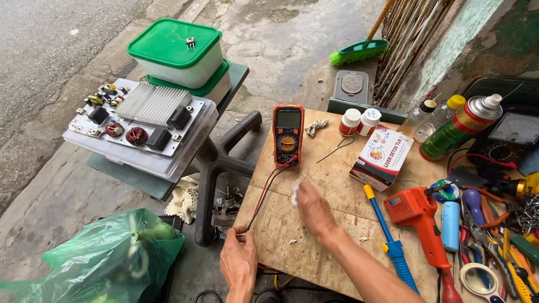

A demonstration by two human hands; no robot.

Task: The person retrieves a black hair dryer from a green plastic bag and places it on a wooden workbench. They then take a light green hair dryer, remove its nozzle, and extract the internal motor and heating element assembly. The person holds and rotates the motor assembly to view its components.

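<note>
1. Plywood bench [281,224], bare at its near-left part.
2. On it: orange multimeter [288,133], two white jars [359,122], small printed box [383,157], blue desoldering pump [389,241], orange soldering gun [420,216].

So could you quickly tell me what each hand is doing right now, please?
Left hand: pinching the black lead.
Right hand: holding a small white scrap.

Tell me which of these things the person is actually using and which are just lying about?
In use:
- left hand pinching the meter leads
- right hand holding a small white scrap
- orange multimeter the leads run to

Lying about:
- orange soldering gun
- blue desoldering pump
- small printed box
- green spray can
- circuit board
- green-lidded tubs
- broom
</note>
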